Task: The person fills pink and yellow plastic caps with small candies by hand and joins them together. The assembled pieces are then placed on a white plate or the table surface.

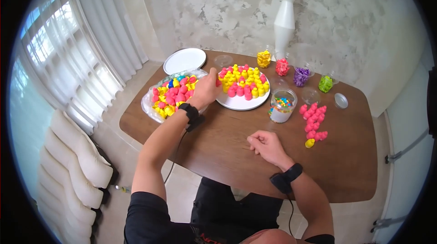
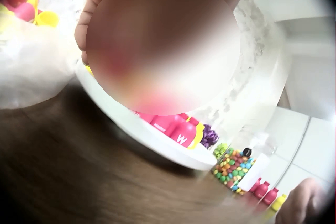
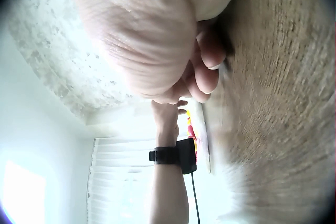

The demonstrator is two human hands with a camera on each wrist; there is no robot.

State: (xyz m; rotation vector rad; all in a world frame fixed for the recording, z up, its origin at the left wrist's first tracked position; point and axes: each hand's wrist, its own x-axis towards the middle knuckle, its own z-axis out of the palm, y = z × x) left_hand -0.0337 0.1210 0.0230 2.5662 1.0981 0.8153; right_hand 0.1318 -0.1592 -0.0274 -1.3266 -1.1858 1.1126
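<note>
At the left rim of the round white plate (image 1: 241,104), the left hand (image 1: 207,90) pinches a small pink piece (image 1: 218,82), partly hidden by the fingers. Yellow and pink bottle-shaped pieces (image 1: 247,73) stand grouped on that plate. A plastic bag (image 1: 148,102) full of loose pink, yellow and a few blue pieces lies left of the hand. In the left wrist view a blurred disc covers most of the left hand's work. The right hand (image 1: 268,147) rests on the table near its front edge, its fingers loosely bent and holding nothing; in the right wrist view its fingers (image 3: 205,74) curl beside the wood.
A second white plate (image 1: 184,61) lies at the back left. Cups of yellow, pink, purple and green items (image 1: 325,83) line the back. A jar of colourful candies (image 1: 281,107) stands right of the full plate. Further right are pink pieces (image 1: 313,121) and one yellow piece (image 1: 310,143).
</note>
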